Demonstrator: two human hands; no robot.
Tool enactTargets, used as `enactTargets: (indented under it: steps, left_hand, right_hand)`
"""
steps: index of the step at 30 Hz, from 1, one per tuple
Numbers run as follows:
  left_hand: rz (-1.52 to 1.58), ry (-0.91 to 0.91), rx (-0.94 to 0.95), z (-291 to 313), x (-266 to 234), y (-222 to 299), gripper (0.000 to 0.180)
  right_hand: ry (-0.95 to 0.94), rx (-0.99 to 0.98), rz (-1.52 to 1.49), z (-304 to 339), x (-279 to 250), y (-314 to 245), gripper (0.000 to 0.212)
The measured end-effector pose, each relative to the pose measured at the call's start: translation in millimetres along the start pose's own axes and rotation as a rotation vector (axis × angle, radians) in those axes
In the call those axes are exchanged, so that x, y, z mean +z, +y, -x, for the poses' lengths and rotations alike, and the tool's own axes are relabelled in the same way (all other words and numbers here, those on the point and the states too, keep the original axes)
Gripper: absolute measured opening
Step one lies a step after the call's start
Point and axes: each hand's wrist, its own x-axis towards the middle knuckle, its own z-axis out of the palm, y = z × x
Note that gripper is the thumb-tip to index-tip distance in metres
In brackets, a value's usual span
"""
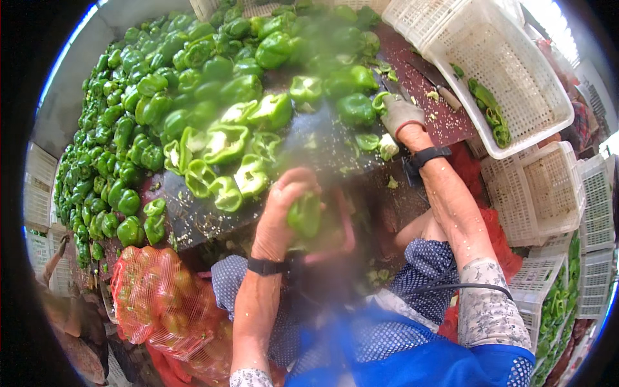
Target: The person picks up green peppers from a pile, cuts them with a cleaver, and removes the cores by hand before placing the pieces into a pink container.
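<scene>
Coring green bell peppers | left hand (284,206) clasped around a pepper (304,216) | gloved right hand (400,115) curled over a cut piece (382,101) | a firm grip is advised, fingers kept clear of the knife (431,80)

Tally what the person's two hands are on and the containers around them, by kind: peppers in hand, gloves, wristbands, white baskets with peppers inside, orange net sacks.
Green pepper held in the left hand: 1
Grey glove, on the right hand: 1
Black wristbands: 2
White basket with cut peppers inside: 1
Orange net sack: 1
Total: 6
</scene>
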Motion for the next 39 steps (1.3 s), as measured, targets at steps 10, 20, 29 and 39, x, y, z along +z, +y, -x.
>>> enactTargets:
  steps: [10,20,29,39]
  left_hand:
    - [0.116,0.047,-0.097,20,-13,23,0.025]
    - [0.361,0.103,-0.114,39,-13,33,0.019]
    - [0.397,0.202,-0.050,21,-37,35,0.043]
    - [0.423,-0.017,-0.056,22,-28,41,0.048]
  right_hand:
    - [0.123,0.004,-0.424,-17,22,-3,0.029]
    - [0.028,0.013,-0.200,-12,15,-30,0.034]
    - [-0.605,-0.330,-1.787,81,-87,-109,0.040]
    - [-1.229,-0.461,-1.939,118,-55,-124,0.033]
